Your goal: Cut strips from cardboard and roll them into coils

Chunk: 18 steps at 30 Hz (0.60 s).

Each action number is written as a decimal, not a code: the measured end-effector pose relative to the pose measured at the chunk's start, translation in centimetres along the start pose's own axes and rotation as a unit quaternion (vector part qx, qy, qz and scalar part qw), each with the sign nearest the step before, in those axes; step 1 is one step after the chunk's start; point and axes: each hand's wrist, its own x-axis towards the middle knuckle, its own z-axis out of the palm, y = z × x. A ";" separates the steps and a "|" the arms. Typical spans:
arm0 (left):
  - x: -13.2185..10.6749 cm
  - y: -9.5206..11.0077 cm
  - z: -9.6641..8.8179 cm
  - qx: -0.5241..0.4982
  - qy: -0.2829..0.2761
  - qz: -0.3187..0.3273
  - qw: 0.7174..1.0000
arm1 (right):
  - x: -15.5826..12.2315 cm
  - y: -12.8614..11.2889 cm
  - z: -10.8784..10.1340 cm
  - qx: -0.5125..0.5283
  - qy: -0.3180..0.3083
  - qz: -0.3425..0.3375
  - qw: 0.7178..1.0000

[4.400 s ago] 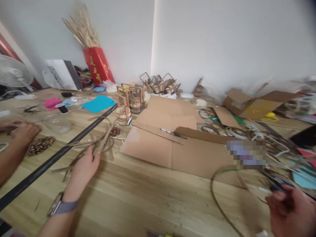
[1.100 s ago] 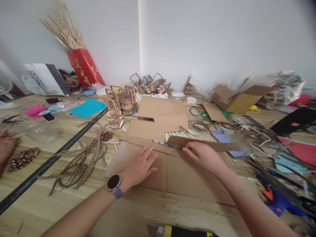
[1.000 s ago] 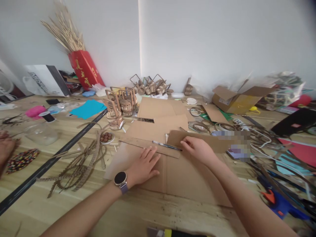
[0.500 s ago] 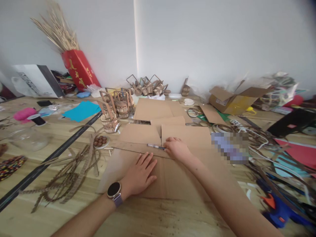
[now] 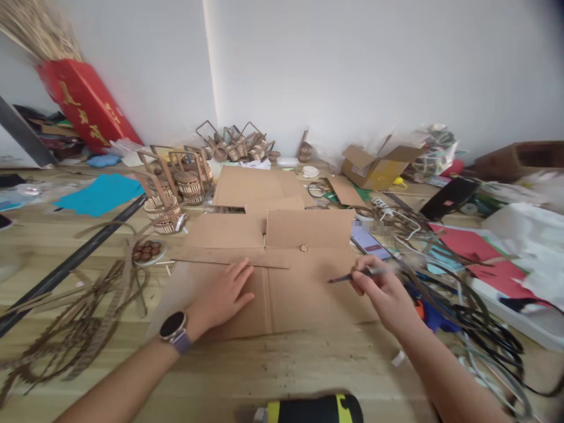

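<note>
A large flat cardboard sheet [image 5: 308,299] with folded-up flaps lies on the wooden table before me. My left hand [image 5: 224,294], a watch [image 5: 173,326] on its wrist, rests flat on the sheet with fingers spread. Just beyond its fingertips runs a thin dark line [image 5: 264,267]; whether it is a strip or a slit I cannot tell. My right hand [image 5: 383,291] is closed around a pen [image 5: 342,278], whose dark tip points left over the sheet's right part. The pen's back end is blurred. A small light-brown piece [image 5: 304,248] sits near the flap fold.
A phone [image 5: 370,243] lies beyond my right hand. Small woven baskets [image 5: 189,185] and a dish of brown balls [image 5: 147,251] stand to the left, near loose brown strips [image 5: 88,317]. Cables [image 5: 489,323] lie right. A black-and-yellow tool [image 5: 315,409] is at the front edge.
My right hand has moved right and towards me, and the pen is now gripped in its fingers. My left hand stays flat on the cardboard. The view has turned right.
</note>
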 end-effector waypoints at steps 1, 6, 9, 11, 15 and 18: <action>0.4 -0.8 -0.3 0.000 0.009 -0.016 1.000 | -1.2 0.4 -0.7 -0.008 0.016 0.008 1.000; 2.4 -5.2 -2.1 0.016 0.021 -0.055 0.998 | -5.4 2.9 -2.7 -0.117 0.041 0.073 0.990; 2.7 -6.4 -3.0 -0.001 -0.005 -0.037 0.999 | -6.5 4.8 -2.5 -0.175 0.037 0.100 0.979; 2.8 -6.5 -3.3 -0.012 -0.019 -0.026 0.999 | -6.8 5.7 -2.1 -0.193 0.034 0.105 0.975; 2.8 -6.1 -3.3 -0.033 -0.042 -0.022 0.998 | -7.1 6.4 -1.4 -0.215 0.020 0.104 0.971; 2.8 -5.1 -3.1 -0.050 -0.056 -0.023 0.997 | -7.3 6.2 -1.5 -0.227 0.014 0.101 0.968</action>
